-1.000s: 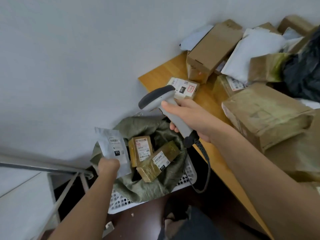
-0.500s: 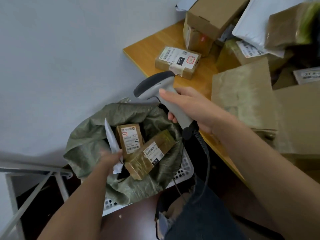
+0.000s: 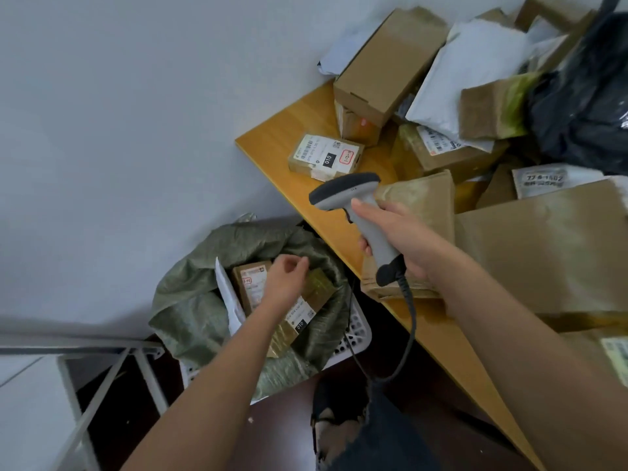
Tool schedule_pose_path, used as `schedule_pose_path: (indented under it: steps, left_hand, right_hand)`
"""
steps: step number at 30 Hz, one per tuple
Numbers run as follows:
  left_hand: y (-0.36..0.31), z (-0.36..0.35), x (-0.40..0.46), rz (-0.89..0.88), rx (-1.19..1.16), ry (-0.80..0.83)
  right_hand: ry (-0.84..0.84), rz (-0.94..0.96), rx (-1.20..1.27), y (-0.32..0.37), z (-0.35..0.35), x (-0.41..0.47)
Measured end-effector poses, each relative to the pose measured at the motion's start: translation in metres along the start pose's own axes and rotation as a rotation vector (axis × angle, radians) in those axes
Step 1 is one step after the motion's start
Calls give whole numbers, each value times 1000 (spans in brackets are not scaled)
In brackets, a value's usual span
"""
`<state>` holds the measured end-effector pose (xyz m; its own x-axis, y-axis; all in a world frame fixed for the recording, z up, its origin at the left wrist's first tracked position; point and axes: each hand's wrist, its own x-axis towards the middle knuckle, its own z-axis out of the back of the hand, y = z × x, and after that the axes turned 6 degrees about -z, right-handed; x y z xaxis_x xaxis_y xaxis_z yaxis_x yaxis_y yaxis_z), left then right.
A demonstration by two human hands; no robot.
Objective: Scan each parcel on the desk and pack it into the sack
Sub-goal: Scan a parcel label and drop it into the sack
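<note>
Packing step closing; left hand (image 3: 284, 278) hovers slack and unladen above the sack (image 3: 204, 294), white mailer (image 3: 227, 299) upright inside beside two boxes; right hand (image 3: 396, 237) grasps the scanner (image 3: 353, 212) over the desk (image 3: 272, 144) edge; next, likely: fetch the labelled box (image 3: 324, 157) near the desk's left corner and scan.

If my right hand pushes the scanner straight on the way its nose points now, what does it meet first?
Probably nothing close. The right hand holds the scanner with its nose aimed left, over the desk edge, toward the bare wall. The small labelled box lies farther back; depth is unclear.
</note>
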<state>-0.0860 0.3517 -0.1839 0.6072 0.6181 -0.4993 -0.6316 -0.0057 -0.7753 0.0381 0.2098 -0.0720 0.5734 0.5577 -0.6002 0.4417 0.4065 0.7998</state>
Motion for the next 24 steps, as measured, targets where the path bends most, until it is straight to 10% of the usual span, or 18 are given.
schedule_pose_path:
  steps: [5,15,24]
  left_hand:
    - [-77,-49,-29,173,-185,417]
    - [-112,-86,-27,75,33,341]
    - [-124,-111,-32,76,178,386]
  right_hand:
    - [-76,-4,25,22,42,-33]
    - [-356,-91,240,-6,113,-62]
    - [-161,-138,463,-10,117,-61]
